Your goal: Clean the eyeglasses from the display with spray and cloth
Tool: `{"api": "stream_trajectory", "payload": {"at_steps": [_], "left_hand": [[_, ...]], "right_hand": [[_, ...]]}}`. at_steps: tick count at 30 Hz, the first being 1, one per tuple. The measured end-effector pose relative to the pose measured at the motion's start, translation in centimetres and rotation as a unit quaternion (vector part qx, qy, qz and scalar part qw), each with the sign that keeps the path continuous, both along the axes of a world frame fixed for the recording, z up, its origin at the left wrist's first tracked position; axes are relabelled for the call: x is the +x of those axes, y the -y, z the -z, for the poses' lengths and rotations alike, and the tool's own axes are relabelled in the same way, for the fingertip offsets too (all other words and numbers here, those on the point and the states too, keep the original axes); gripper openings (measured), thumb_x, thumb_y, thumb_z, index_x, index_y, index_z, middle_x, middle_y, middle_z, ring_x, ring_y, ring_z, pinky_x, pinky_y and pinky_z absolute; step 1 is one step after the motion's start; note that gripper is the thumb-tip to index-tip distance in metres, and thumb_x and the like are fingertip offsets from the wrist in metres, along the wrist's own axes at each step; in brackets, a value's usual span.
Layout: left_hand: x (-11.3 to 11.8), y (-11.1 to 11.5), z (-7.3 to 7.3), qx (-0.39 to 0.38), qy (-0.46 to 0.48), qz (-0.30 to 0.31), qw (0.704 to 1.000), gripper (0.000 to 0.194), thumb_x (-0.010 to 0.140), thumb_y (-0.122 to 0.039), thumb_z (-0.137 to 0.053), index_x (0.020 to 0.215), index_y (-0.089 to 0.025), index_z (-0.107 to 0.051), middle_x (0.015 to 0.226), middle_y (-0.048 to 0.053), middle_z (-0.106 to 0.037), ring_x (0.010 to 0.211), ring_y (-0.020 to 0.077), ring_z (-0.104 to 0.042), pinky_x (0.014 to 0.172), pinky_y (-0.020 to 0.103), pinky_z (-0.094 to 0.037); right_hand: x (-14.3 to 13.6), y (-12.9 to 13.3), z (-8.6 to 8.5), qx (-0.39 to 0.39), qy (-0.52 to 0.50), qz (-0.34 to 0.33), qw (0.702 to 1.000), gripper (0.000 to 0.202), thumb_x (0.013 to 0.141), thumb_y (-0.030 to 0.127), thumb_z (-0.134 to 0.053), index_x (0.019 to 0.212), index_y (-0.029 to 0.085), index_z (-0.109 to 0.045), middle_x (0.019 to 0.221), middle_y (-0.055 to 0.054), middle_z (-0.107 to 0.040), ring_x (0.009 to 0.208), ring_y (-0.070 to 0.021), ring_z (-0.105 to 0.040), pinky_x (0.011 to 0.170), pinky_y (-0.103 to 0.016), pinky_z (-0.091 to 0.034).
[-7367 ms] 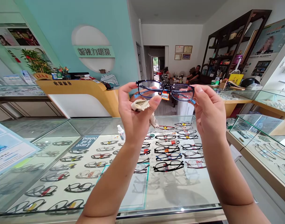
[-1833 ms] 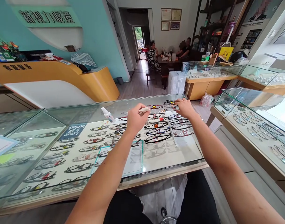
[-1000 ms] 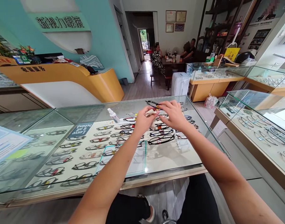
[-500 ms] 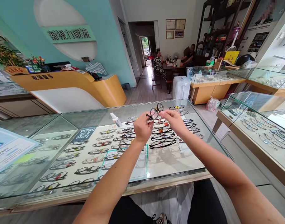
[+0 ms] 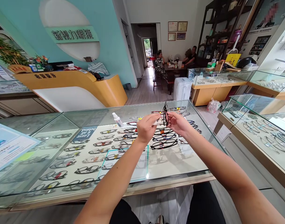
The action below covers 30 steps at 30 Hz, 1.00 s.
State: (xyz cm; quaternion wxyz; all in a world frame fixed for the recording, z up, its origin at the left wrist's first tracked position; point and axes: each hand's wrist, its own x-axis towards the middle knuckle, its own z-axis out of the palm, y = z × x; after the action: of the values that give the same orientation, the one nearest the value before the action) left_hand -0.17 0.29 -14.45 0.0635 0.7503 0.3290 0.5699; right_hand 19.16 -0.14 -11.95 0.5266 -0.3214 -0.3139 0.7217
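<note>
Left hand (image 5: 147,127) clutches a pale cloth (image 5: 157,121) while right hand (image 5: 178,122) grips eyeglasses (image 5: 165,114), newly turned edge-on, which appears to bring one face toward the cloth

upper left: "新视力眼镜" in dark characters on a pale green horizontal band (image 5: 73,33) across a white oval wall recess (image 5: 65,14); left: "收银服务" on a curved yellow-orange counter (image 5: 69,78); left of centre: "Leave it all behind.", upside down, on a dark blue rectangular card (image 5: 83,137)
</note>
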Motion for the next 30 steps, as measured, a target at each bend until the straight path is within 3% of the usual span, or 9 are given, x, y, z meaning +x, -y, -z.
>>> {"api": "stream_trajectory", "payload": {"at_steps": [4,10,14,18,21,25,27,30], "left_hand": [[0.2,-0.5,-0.4,-0.076,0.136,-0.028,0.987,0.015,0.094,-0.036,-0.077,0.102,-0.025,-0.083,0.107,0.009,-0.083,0.099,0.0252,-0.078,0.093,0.038,-0.060],[-0.5,-2.8,-1.4,-0.235,0.368,0.027,0.899,0.024,0.078,-0.036,-0.085,0.090,-0.019,-0.072,0.098,0.006,-0.078,0.103,0.0212,-0.077,0.085,0.028,-0.057],[-0.5,-3.0,-1.8,-0.336,0.427,0.066,0.837,0.043,0.066,-0.039,-0.097,0.093,-0.019,-0.069,0.097,0.005,-0.077,0.083,0.0154,-0.072,0.066,0.023,-0.052],[-0.2,-2.3,-2.4,-0.453,0.444,0.099,0.767,0.057,0.055,-0.047,-0.106,0.089,-0.019,-0.068,0.088,0.002,-0.077,0.056,0.0081,-0.054,0.048,0.022,-0.040],[-0.4,-2.0,-3.0,-0.480,0.440,0.129,0.748,0.054,0.058,-0.049,-0.105,0.082,-0.018,-0.068,0.081,0.002,-0.076,0.054,0.0078,-0.054,0.046,0.021,-0.040],[-0.9,-1.9,-3.6,-0.455,0.436,0.182,0.755,0.042,0.076,-0.045,-0.096,0.105,-0.018,-0.082,0.117,0.009,-0.083,0.056,0.0046,-0.055,0.046,0.019,-0.043],[-1.1,-1.9,-3.7,-0.445,0.436,0.208,0.754,0.040,0.083,-0.041,-0.092,0.116,-0.020,-0.083,0.139,0.011,-0.078,0.058,0.0030,-0.056,0.047,0.017,-0.045],[-1.3,-1.7,-3.7,-0.440,0.436,0.232,0.750,0.035,0.092,-0.035,-0.085,0.124,-0.022,-0.082,0.156,0.010,-0.069,0.061,0.0031,-0.060,0.048,0.017,-0.049]], "right_hand": [[0.9,0.0,-0.4,0.026,0.001,-0.022,0.999,0.033,0.066,0.039,-0.092,0.080,0.024,-0.066,0.073,0.004,-0.067,0.064,-0.0132,-0.053,0.063,-0.029,-0.044],[1.8,0.1,-0.7,0.082,0.052,-0.107,0.990,0.035,0.070,0.041,-0.091,0.075,0.023,-0.062,0.071,0.003,-0.062,0.066,-0.0130,-0.054,0.065,-0.028,-0.047],[1.6,-0.1,-0.2,0.075,0.049,-0.117,0.989,0.038,0.067,0.040,-0.097,0.076,0.022,-0.064,0.072,0.003,-0.068,0.063,-0.0116,-0.057,0.064,-0.026,-0.049],[1.7,-0.3,0.0,0.084,0.051,-0.106,0.989,0.040,0.067,0.039,-0.099,0.075,0.022,-0.064,0.076,0.001,-0.073,0.065,-0.0110,-0.061,0.066,-0.025,-0.053],[1.9,-0.4,-0.2,0.076,0.033,-0.090,0.992,0.043,0.066,0.037,-0.101,0.074,0.022,-0.061,0.084,0.000,-0.079,0.069,-0.0110,-0.065,0.067,-0.024,-0.054],[2.0,-0.4,-0.1,0.075,0.014,-0.094,0.993,0.041,0.069,0.038,-0.099,0.079,0.022,-0.062,0.094,-0.003,-0.085,0.071,-0.0124,-0.069,0.065,-0.025,-0.056],[2.1,-0.5,0.0,0.082,0.008,-0.104,0.991,0.039,0.072,0.036,-0.097,0.081,0.023,-0.061,0.100,-0.006,-0.087,0.074,-0.0142,-0.073,0.065,-0.025,-0.057],[2.2,-0.6,0.2,0.080,-0.001,-0.112,0.990,0.036,0.076,0.034,-0.095,0.083,0.023,-0.061,0.105,-0.008,-0.088,0.085,-0.0182,-0.080,0.067,-0.026,-0.059]]}}
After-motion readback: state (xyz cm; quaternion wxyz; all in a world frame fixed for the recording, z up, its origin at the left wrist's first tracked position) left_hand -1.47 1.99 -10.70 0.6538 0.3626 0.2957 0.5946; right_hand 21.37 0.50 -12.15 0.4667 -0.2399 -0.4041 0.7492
